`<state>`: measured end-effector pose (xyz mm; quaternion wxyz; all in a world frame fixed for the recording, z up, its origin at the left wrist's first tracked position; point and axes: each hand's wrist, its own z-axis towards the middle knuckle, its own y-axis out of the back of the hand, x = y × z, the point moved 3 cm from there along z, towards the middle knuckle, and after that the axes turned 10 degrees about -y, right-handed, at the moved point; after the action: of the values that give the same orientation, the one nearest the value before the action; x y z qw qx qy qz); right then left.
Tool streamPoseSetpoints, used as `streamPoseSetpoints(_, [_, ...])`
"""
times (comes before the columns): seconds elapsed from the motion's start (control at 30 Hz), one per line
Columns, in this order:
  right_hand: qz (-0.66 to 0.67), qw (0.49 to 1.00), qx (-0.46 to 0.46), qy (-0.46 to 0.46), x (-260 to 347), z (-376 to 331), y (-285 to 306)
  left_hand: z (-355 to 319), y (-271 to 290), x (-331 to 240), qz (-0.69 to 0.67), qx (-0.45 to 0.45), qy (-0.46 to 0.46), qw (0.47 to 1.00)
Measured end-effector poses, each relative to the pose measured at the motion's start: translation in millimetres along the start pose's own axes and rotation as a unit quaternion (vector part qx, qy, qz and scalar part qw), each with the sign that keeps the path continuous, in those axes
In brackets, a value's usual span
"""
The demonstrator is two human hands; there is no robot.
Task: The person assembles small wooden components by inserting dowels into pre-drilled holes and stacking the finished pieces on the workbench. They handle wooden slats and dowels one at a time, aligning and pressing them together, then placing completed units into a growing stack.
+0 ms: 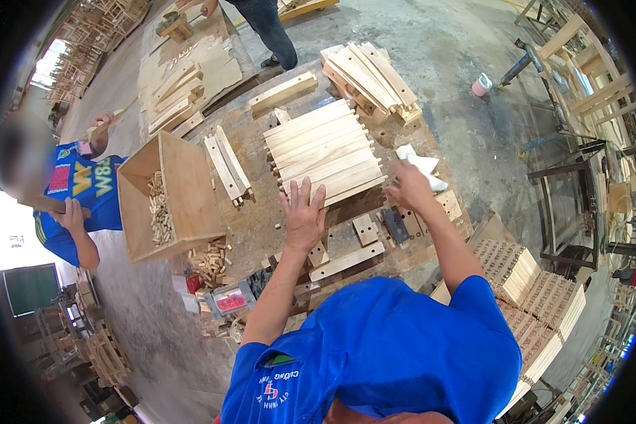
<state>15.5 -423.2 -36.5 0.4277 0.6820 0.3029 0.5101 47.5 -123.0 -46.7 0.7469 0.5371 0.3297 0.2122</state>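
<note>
A row of pale wooden slats (325,152) lies side by side on the worktable, with short pegs sticking out at their ends. My left hand (304,215) rests with outstretched fingers on the nearest slats, toward their left end. At the right ends of the slats is my right hand (410,187), fingers apart and nothing visible in them. Just beyond it lies a white item (420,164), perhaps a cloth or bottle. Nearer me, a drilled wooden bar (348,261) and a small drilled block (364,230) sit by the table's front edge.
A wooden box of dowels (161,212) stands at the left, with loose dowels (210,263) below it. Two drilled rails (226,166) lie beside it. Slats are piled (371,78) at the far right. Stacked wood (526,283) stands right of me; a co-worker (85,184) is at left.
</note>
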Motion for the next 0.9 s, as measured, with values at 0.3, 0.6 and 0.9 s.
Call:
streamPoseSetpoints(0.3, [0.114,0.992,0.041,-0.022,10,17,-22,2,-3,-1,0.011,-0.009,0.024,1.0])
streamPoseSetpoints(0.6, [0.175,0.984,-0.001,-0.026,9,9,-33,0,-2,5,-0.02,-0.076,0.055,0.995])
streamPoseSetpoints(0.9, [0.266,0.961,0.012,-0.072,20,2,-43,0,-16,38,-0.404,-0.24,0.328,0.819])
